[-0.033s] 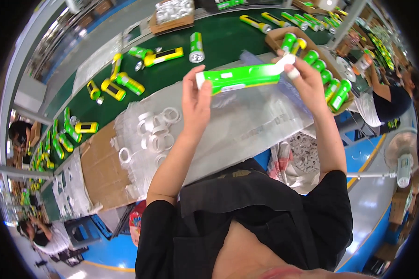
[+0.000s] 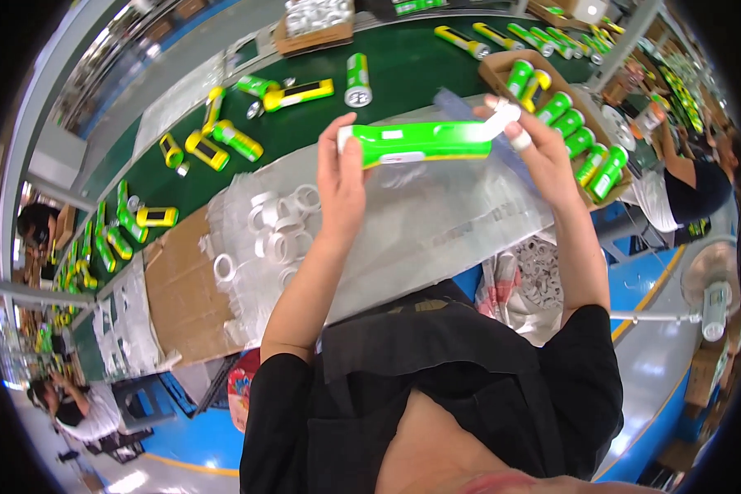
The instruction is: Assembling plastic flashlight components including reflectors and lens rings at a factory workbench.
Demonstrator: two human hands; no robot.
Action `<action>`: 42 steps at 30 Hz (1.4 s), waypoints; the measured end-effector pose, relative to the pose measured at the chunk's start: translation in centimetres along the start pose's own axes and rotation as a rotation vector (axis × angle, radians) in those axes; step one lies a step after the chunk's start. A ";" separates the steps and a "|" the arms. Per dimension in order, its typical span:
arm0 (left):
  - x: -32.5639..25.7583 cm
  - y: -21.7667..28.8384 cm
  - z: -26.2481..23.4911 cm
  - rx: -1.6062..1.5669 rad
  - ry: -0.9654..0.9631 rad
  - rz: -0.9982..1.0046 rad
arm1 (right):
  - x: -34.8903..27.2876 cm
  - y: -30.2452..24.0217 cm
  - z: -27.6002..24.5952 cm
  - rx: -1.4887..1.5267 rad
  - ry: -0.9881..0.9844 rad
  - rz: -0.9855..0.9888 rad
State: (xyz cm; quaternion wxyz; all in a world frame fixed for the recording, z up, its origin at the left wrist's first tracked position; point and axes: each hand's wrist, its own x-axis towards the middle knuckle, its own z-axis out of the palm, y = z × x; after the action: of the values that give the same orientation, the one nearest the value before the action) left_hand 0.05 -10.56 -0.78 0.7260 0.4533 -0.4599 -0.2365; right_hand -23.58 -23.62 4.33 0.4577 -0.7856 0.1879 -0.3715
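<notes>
Left of the cardboard box [image 2: 492, 74], a green flashlight [image 2: 428, 142] lies crosswise between both hands. The left hand [image 2: 343, 177] curls closed around its near end; the right hand [image 2: 543, 152] pinches a white piece [image 2: 502, 121] at the other, possibly a ring, though glare blurs it. White rings [image 2: 286, 224] lie farther left of the box.

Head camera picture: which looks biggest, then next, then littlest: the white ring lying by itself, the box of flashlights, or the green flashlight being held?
1. Box of flashlights
2. Held green flashlight
3. Lone white ring
</notes>
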 end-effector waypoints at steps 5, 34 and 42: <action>-1.5 1.4 -5.0 0.057 0.253 -0.123 | -1.0 1.7 7.7 0.671 -0.247 0.135; -5.2 2.7 -7.4 0.129 -0.242 -0.079 | -5.1 4.3 20.7 0.337 -0.329 0.200; -5.1 2.4 -7.3 0.013 -0.326 -0.091 | -4.7 6.1 19.9 0.221 -0.277 0.157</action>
State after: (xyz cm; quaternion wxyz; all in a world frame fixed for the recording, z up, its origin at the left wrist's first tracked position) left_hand 3.97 -2.35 -2.21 0.6273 0.4339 -0.5521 -0.3367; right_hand -11.34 -12.19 -8.94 0.5901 -0.7572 0.1421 -0.2412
